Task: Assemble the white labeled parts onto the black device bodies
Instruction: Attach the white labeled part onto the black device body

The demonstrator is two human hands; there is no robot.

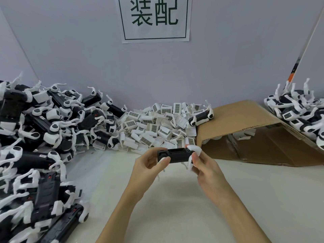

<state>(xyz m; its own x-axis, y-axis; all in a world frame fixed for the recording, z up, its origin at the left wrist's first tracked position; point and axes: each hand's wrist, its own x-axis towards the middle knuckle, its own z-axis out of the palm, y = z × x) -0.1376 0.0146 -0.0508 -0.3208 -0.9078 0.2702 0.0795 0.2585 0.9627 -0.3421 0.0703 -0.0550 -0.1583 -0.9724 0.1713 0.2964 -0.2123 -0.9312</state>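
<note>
Both forearms reach up from the bottom edge, left hand and right hand pinching a black device body by its ends at frame centre, seemingly steadying it below the white labeled parts heaped behind.

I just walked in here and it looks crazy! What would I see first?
Probably the big pile of black-and-white devices heaped along the left, and the mound of white labeled parts against the back wall. In the middle, the left hand and right hand hold one black device body.
</note>
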